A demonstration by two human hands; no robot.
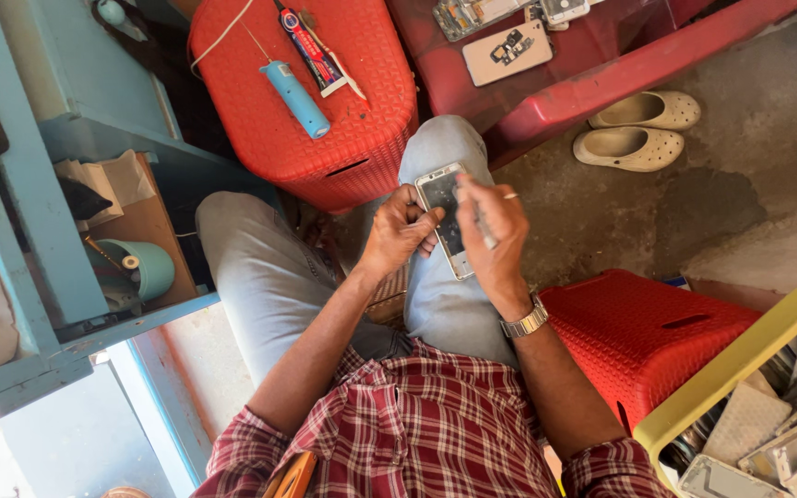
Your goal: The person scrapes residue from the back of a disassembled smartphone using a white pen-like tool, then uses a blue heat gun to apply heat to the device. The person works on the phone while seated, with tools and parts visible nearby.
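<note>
View from above of a seated person in a red plaid shirt and pale jeans, working on a phone (445,217) that rests on the right knee.

Around the phone: just beyond it stands a red woven plastic stool (311,92), carrying a blue pen-shaped tool (297,99), a red-and-blue tube (311,48) and a white cord. Further beyond and to the right of the phone sits a dark red tray (601,65) holding a pale phone back panel (507,53) and other phone parts. A pair of cream clogs (643,129) lies on the concrete floor to the phone's right. Nearer the person than the phone, on the right, is a second red stool (643,332), and past it a yellow-rimmed bin (740,369) of metal parts. Far left of the phone stands a blue cabinet (39,212) with a teal cup (145,267) on its shelf.

The left hand (398,231) closes its grip around the phone's left edge, thumb pressing on the screen. The right hand (495,231), wearing a ring and a metal wristwatch, pinches a thin silver tool (483,231) whose tip lies against the phone's right side.

The right hand covers part of the phone, the tool's tip is hard to make out, and the bin and tray are cut off at the picture's edges.
</note>
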